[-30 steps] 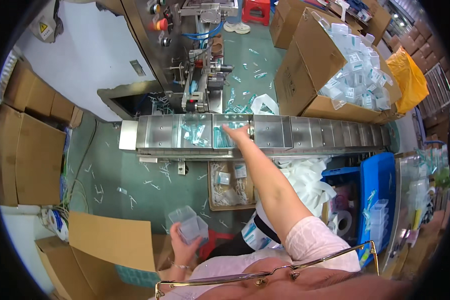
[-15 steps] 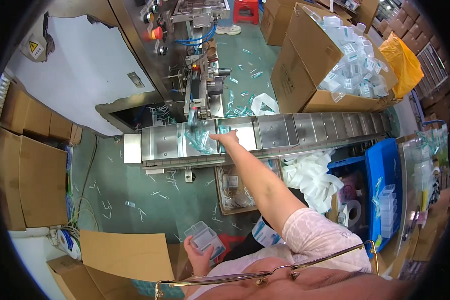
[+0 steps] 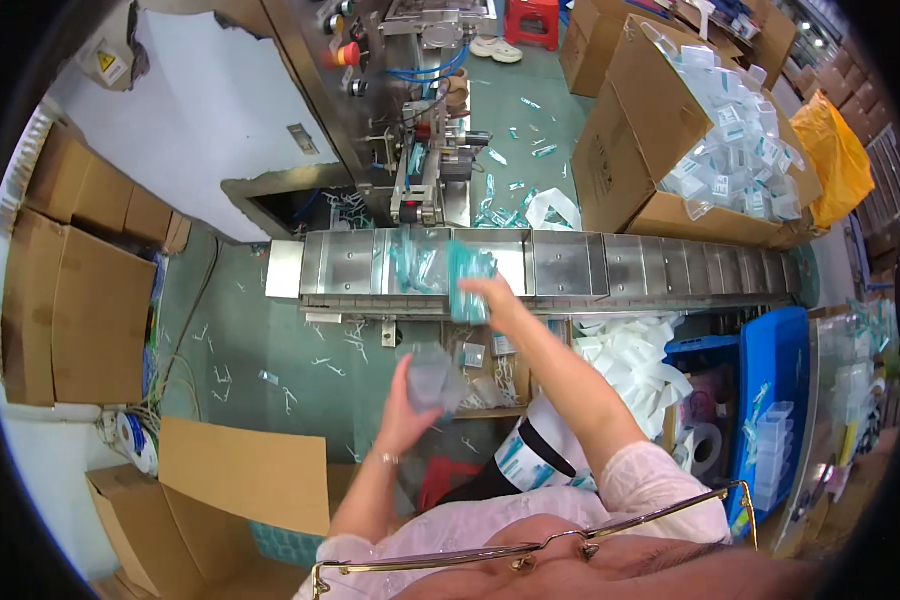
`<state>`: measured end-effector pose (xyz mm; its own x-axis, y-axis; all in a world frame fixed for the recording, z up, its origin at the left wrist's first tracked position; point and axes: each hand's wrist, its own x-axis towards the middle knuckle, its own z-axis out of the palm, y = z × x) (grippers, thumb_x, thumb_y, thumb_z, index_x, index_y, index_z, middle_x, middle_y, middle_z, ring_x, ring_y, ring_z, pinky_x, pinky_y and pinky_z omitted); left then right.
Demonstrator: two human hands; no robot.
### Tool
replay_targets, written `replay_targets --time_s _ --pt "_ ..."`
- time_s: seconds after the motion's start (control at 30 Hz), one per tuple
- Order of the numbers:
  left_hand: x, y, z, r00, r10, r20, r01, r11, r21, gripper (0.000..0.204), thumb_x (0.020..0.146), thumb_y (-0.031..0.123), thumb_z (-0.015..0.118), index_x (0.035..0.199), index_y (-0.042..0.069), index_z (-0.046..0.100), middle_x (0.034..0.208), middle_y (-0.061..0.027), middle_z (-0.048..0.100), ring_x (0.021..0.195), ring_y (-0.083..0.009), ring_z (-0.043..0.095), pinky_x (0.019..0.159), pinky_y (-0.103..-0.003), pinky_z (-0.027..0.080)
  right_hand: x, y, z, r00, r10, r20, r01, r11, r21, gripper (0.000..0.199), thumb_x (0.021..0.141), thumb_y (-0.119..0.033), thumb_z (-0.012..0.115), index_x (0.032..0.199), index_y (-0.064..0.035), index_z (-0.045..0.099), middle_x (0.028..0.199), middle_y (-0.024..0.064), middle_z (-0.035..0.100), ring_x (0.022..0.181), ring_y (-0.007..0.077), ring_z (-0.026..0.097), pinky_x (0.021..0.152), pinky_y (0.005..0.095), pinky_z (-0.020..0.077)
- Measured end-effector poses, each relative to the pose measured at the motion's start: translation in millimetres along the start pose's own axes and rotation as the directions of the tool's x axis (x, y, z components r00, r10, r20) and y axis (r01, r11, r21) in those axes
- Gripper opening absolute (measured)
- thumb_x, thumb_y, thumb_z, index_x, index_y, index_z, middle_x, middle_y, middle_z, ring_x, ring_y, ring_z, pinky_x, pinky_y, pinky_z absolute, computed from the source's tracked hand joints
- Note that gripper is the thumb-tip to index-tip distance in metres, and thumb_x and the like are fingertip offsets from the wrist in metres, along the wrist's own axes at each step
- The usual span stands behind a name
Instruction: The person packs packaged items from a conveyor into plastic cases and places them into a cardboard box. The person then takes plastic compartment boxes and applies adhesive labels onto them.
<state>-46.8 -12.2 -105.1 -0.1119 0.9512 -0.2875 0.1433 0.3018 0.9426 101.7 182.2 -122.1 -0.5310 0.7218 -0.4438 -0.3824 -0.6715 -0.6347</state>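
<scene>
My right hand [image 3: 492,293] grips a bundle of teal-and-clear sachets [image 3: 467,276] at the near edge of the metal conveyor [image 3: 346,268]. The bundle is blurred by motion. More teal sachets [image 3: 416,262] lie in a conveyor compartment just left of it. Nearer to me, my left hand [image 3: 404,418] is closed around a small clear plastic box [image 3: 433,380], also smeared by motion. It is held over the floor, below and left of the bundle. Whether the box's lid stands up cannot be made out.
Beyond the conveyor is a machine [image 3: 420,170] with a red button [image 3: 345,54]. A large carton [image 3: 630,120] of clear boxes stands at the far right. A blue crate [image 3: 776,350] is at right, beside crumpled white film [image 3: 625,365]. An open carton [image 3: 245,475] lies at lower left; white picks litter the floor.
My right hand has lifted a bundle of sachets out of the conveyor compartment and drawn it toward me. My left hand has moved up and forward with the clear box, nearer the conveyor.
</scene>
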Motion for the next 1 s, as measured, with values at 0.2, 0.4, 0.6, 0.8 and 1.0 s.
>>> replay_targets --time_s 0.2,0.4,0.6,0.8,1.0 --pt "21.2 53.6 41.1 0.904 0.346 0.251 -0.402 0.887 0.225 0.084 0.056 0.006 0.074 0.129 0.006 0.033 0.123 -0.0145 0.046 0.107 -0.0319 0.048 0.091 -0.036 0.039 -126.6 52.9 30.1 0.772 -0.632 0.066 0.438 0.455 -0.776 0.083 0.054 -0.017 0.082 0.122 -0.0042 0.036 0.106 0.0109 0.054 0.099 0.0220 0.053 0.087 0.0337 0.0416" --pt "10.3 78.7 85.0 0.753 0.533 0.387 -0.563 0.825 -0.041 0.085 0.057 0.015 0.079 0.128 0.005 0.034 0.124 -0.0121 0.045 0.111 -0.0218 0.047 0.095 -0.033 0.036 -209.8 35.7 0.8 0.533 -0.794 0.293 0.566 0.078 -0.821 0.066 0.074 -0.018 0.066 0.127 -0.0001 0.032 0.118 0.0219 0.049 0.113 0.0362 0.046 0.098 0.0428 0.0319" --pt "-23.4 67.2 130.4 0.648 0.623 0.437 -0.610 0.769 -0.191 0.065 0.056 0.006 0.075 0.114 0.007 0.046 0.111 -0.0119 0.052 0.104 -0.0299 0.050 0.089 -0.036 0.041 -296.3 25.9 -26.8 0.685 -0.639 0.350 0.017 -0.466 -0.885 0.072 0.074 -0.053 0.057 0.120 -0.0004 0.041 0.130 0.0186 0.039 0.124 0.0364 0.033 0.096 0.0647 0.0014" --pt "-60.9 60.5 159.6 0.587 0.752 0.301 -0.791 0.612 0.015 0.051 0.053 0.008 0.073 0.098 0.006 0.049 0.098 -0.0114 0.052 0.092 -0.0311 0.050 0.080 -0.038 0.039 -326.5 33.7 6.6 0.433 -0.748 0.502 0.090 -0.518 -0.850 0.053 0.072 -0.035 0.061 0.118 -0.0103 0.050 0.132 0.0137 0.039 0.126 0.0359 0.028 0.096 0.0655 0.0042" --pt "-70.1 43.3 161.3 0.680 0.670 0.299 -0.691 0.722 -0.046 0.066 0.058 0.011 0.073 0.115 0.005 0.042 0.111 -0.0141 0.049 0.102 -0.0340 0.048 0.089 -0.039 0.038 -339.2 41.1 0.2 0.355 -0.824 0.443 0.154 -0.416 -0.896 0.048 0.075 -0.019 0.056 0.122 -0.0131 0.048 0.136 0.0076 0.036 0.128 0.0315 0.027 0.097 0.0632 0.0111"
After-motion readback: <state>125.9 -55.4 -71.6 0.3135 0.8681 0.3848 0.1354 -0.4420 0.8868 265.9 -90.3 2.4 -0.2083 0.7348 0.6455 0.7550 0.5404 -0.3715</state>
